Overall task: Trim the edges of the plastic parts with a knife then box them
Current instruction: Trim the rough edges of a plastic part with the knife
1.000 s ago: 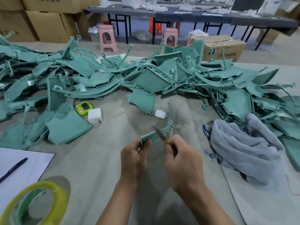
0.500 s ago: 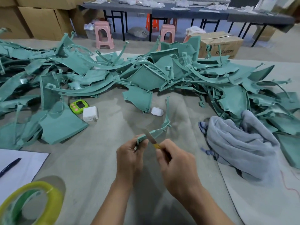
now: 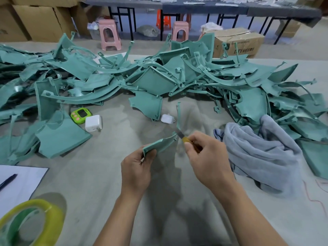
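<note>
My left hand (image 3: 136, 167) grips the near end of a curved teal plastic part (image 3: 160, 143) held above the table; a thin arm of it rises past the far end. My right hand (image 3: 206, 157) holds a small knife (image 3: 182, 136) with a yellow handle, and its blade touches the part's far end. A large heap of teal plastic parts (image 3: 159, 77) stretches across the back of the table. A cardboard box (image 3: 237, 43) stands on the floor beyond the table.
A grey cloth (image 3: 262, 153) lies bunched at the right. A green timer (image 3: 80, 114), a white charger (image 3: 93, 123) and a white earbud case (image 3: 167, 118) sit mid-table. Paper with a pen (image 3: 8, 181) and a yellow tape roll (image 3: 30, 222) are at the near left.
The knife blade has travelled along the part's edge from near my left hand out to its far end, my right hand moving right. The part has tilted flatter.
</note>
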The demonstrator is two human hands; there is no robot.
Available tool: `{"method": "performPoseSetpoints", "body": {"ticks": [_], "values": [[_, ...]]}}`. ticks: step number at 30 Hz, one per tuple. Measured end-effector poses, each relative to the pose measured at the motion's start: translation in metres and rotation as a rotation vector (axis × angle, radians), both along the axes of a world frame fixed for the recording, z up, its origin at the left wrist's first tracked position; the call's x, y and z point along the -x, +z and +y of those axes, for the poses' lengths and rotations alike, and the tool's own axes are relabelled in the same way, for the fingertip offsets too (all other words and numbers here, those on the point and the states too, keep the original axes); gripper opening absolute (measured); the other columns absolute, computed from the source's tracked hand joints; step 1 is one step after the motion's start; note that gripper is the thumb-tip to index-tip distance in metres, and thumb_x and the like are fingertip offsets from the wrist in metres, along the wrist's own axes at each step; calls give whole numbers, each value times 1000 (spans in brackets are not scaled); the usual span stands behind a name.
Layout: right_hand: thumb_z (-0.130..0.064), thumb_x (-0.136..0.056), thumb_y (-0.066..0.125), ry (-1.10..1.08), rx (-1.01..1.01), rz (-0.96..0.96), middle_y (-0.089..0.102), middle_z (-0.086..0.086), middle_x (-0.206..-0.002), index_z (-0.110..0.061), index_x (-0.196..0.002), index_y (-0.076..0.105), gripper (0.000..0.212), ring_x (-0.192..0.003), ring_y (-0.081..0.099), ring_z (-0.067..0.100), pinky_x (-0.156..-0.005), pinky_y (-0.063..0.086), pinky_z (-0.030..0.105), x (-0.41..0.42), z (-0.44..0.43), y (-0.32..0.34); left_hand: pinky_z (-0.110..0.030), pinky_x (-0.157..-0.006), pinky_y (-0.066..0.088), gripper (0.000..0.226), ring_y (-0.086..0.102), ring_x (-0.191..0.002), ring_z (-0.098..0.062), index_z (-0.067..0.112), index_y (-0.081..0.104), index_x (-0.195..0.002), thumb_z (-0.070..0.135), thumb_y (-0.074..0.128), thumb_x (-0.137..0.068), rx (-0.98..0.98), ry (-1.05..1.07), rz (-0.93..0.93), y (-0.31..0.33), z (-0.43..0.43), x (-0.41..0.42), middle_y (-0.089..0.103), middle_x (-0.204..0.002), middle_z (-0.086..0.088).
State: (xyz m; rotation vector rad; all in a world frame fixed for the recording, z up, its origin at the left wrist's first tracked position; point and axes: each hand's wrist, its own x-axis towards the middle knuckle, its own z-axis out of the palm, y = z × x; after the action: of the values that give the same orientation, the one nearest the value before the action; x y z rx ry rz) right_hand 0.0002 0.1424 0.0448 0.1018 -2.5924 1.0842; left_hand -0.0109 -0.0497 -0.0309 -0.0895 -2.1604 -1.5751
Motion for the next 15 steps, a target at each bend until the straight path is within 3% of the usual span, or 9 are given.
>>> {"method": "performPoseSetpoints", "body": {"ticks": [2,6,10,15], "values": [[-21,-93,66,73,-21,-48,54,-6,-61,-24,-75,57,20,-56,48,11,-52,36,21,-1,-2,4,-8,-73,48,24,69,-86,8,52,70,-102,30,67,-93,-3,0,-7,0,0,0,71,-95,36],[-17,-93,66,-15,-7,-12,53,-4,-56,-19,-73,57,22,-52,45,13,-53,40,30,9,9,11,-10,-74,50,29,68,-86,10,56,71,-97,28,67,-92,-23,-3,-32,1,1,0,73,-94,34],[-21,-90,68,141,1,-85,57,-9,-58,-24,-71,59,22,-51,46,7,-48,33,16,5,5,12,-12,-76,50,32,68,-87,7,64,69,-100,33,67,-92,-24,-27,-30,3,0,-3,73,-95,32],[-16,-90,70,-43,61,-99,53,-11,-50,-19,-70,64,22,-48,44,8,-47,32,16,29,32,7,-14,-82,51,27,70,-92,4,64,70,-98,40,67,-88,-66,-32,-75,2,3,-6,75,-98,28]]}}
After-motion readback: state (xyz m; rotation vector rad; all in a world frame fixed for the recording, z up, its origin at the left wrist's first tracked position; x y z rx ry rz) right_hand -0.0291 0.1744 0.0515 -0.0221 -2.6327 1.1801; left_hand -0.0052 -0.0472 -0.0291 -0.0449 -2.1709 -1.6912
